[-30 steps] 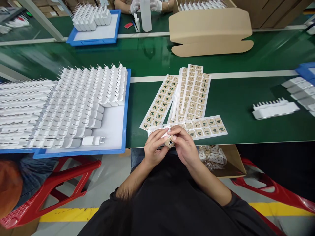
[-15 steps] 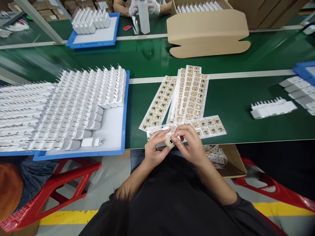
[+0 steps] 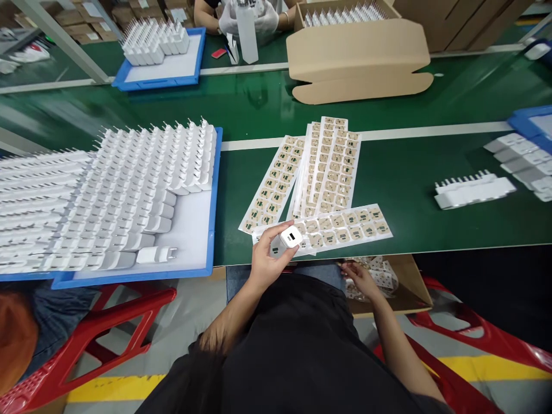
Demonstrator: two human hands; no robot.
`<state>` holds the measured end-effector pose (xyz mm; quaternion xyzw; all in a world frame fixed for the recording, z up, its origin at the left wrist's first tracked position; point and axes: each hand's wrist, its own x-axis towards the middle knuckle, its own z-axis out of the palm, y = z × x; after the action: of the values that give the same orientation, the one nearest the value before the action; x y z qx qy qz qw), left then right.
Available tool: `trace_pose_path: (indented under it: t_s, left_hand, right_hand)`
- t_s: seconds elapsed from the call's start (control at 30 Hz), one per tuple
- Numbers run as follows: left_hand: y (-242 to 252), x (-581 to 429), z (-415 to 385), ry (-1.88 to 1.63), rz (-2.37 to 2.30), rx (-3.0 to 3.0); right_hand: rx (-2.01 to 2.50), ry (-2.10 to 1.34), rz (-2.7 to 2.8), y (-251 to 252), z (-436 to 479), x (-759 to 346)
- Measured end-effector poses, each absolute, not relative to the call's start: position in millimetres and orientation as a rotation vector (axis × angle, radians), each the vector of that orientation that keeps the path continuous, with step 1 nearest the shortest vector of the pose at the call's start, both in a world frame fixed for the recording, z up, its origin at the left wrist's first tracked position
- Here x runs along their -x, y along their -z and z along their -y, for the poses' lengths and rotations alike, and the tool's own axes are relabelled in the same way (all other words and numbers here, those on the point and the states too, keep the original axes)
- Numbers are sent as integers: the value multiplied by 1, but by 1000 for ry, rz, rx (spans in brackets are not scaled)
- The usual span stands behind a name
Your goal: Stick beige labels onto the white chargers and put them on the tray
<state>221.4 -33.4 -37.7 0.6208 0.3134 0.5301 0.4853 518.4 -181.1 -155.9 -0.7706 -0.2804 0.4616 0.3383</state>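
Observation:
My left hand (image 3: 268, 256) is closed around a small white charger (image 3: 291, 236), its thumb and fingers on the sides. The charger's end face, with a dark rectangular port, points up at me. Directly beneath it lies a white sheet of tan stickers (image 3: 364, 221) along the table's front edge. My right hand (image 3: 361, 277) is below the table edge, over an open cardboard box (image 3: 407, 284) with crumpled sticker scraps (image 3: 379, 273). Its fingers are pinched together; whatever they hold is too small to make out.
More sticker sheets (image 3: 332, 167) lie fanned behind. On the left, a blue tray (image 3: 210, 230) holds rows of white chargers (image 3: 142, 172). A row of white chargers (image 3: 474, 190) lies at right. Across the table, a co-worker's gloved hands (image 3: 265, 17) are near an open carton (image 3: 362, 54).
The tan piece on the charger's face has come off, leaving it white. My right hand has left the charger and moved down right to the cardboard box. My left hand keeps its hold.

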Motion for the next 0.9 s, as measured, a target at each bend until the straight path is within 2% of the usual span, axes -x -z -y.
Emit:
trace_pose_path:
  t_s: [0.13, 0.3, 0.4, 0.53, 0.6, 0.67, 0.73, 0.8, 0.9]
  left_hand:
    - [34, -226, 34, -1240, -721, -1549]
    - [29, -228, 31, -1235, -730, -1686]
    - [25, -229, 31, -1189, -776, -1725]
    - [20, -232, 33, -1145, -762, -1740]
    - [20, -234, 33, -1121, -744, -1801]
    - [20, -236, 33, -1091, -744, -1907]
    - [21, -237, 32, -1055, -726, -2043]
    - [21, -237, 30, -1002, -684, -2168]
    - [17, -232, 27, -925, -625, -2265]
  right_hand:
    - [2220, -1025, 474, 203, 193, -550]
    - [2332, -1035, 444, 202, 193, -561]
    - [2293, -1134, 626, 170, 188, -565]
    - [2036, -1352, 1019, 84, 187, -542]
    - [1749, -1112, 1503, 36, 180, -513]
    - [1503, -651, 1683, -2, 165, -480]
    - [1423, -373, 1839, -24, 146, -451]
    - [1397, -263, 1972, -31, 127, -433]
    - [1350, -273, 2034, -25, 112, -430]
